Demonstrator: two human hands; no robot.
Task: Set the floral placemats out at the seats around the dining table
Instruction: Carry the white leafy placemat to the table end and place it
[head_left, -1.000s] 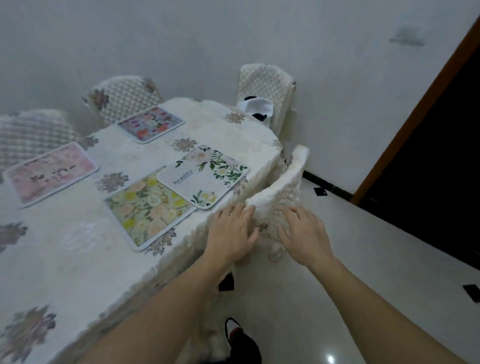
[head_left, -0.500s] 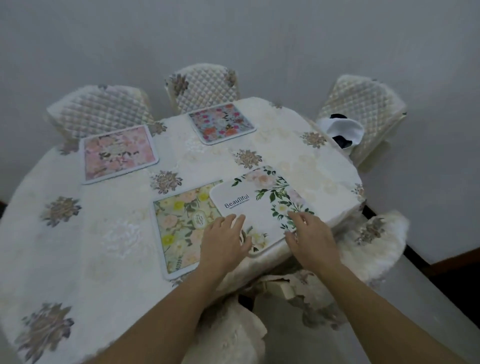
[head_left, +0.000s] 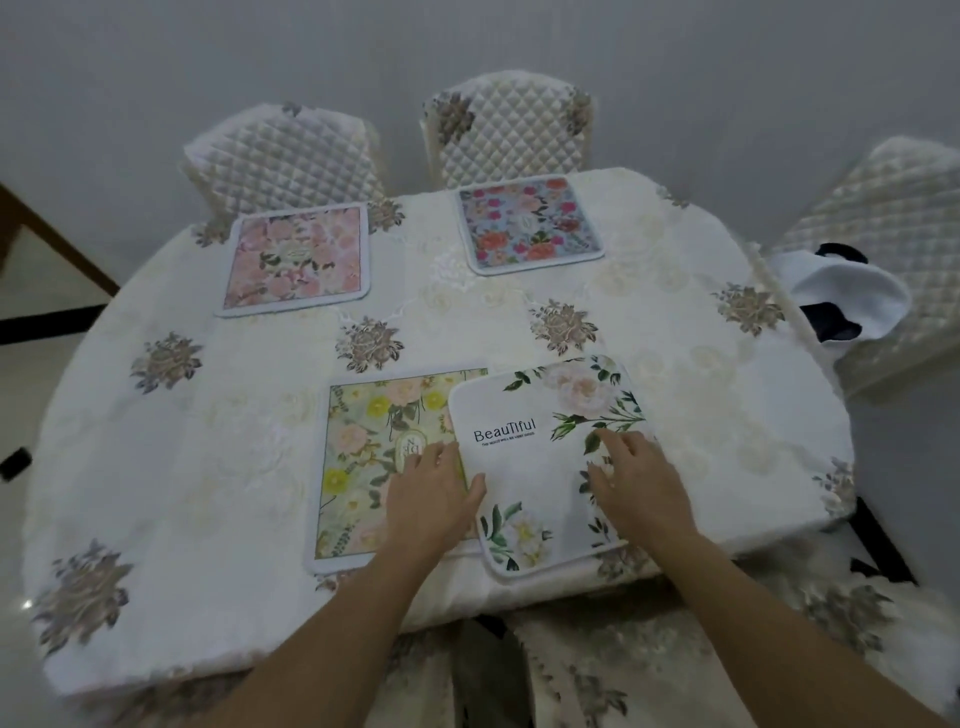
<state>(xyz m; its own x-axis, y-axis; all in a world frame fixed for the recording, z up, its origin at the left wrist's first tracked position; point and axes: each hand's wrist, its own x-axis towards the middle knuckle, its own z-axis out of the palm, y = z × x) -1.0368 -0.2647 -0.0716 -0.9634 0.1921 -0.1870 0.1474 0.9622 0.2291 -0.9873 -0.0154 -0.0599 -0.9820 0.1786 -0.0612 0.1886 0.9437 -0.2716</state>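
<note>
Both my hands lie flat on the near edge of the dining table (head_left: 171, 467). My left hand (head_left: 434, 499) rests with fingers spread and open, palm down across the seam where the white "Beautiful" placemat (head_left: 540, 462) overlaps the yellow floral placemat (head_left: 374, 457); its thumb lies on the white one. My right hand (head_left: 636, 486) presses palm down on the white mat's right side, fingers open and loosely splayed, gripping nothing. The white mat sits tilted, its near corner hanging just over the table edge. Farther across the cream tablecloth (head_left: 675, 374), a pink floral placemat (head_left: 298, 260) lies before one quilted chair (head_left: 283, 156), and a blue placemat with red flowers (head_left: 530, 226) before another quilted chair (head_left: 511, 130). At far right, a white and dark cloth (head_left: 841, 296) sits on a third chair (head_left: 893, 228).
</note>
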